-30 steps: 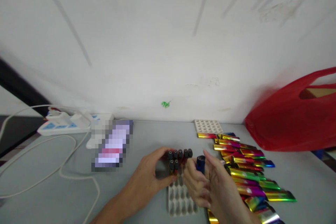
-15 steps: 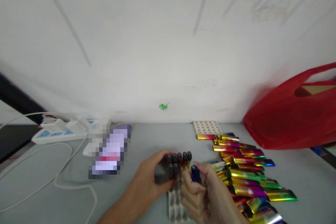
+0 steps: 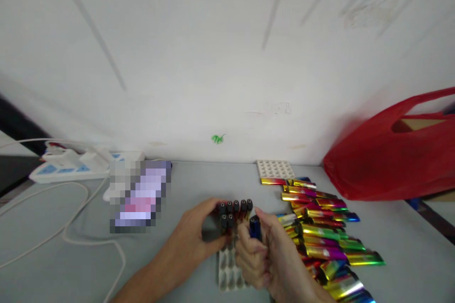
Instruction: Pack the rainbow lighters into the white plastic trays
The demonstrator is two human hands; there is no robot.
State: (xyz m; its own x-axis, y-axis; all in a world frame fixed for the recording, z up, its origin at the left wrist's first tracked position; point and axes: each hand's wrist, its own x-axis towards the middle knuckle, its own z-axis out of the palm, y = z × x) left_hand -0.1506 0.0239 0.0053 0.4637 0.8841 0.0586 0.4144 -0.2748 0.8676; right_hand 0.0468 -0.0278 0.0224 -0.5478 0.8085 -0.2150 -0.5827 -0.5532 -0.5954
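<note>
The fingers of the right hand (image 3: pixel 265 253) are curled shut around a small blue tube (image 3: pixel 255 227), its dark cap end poking up above the knuckles, just beside the cluster of dark-capped tubes (image 3: pixel 233 212) that stand upright in the far rows of a pale socket tray (image 3: pixel 227 270). The fingers of the left hand (image 3: pixel 199 232) wrap the left side of that cluster and the tray edge, closed lightly against them as a brace (whether they press the tubes or only the tray I cannot tell). The near sockets of the tray show bare. To the right, well within reach, a heap of shiny rainbow-foil wrappers (image 3: pixel 323 236) lies spread across the grey worktop (image 3: pixel 185 184), with a second pale tray (image 3: pixel 275 169) at the wall behind it and a red plastic bag (image 3: pixel 391 161) farther right. Off to the left lie a power strip (image 3: pixel 67 168) and its white cable (image 3: pixel 71 241). The risk I see here is a knock: the blue tube sits so close to the standing ones that a tilted approach could topple them, and the light tray could slide if the left hand loosens.
</note>
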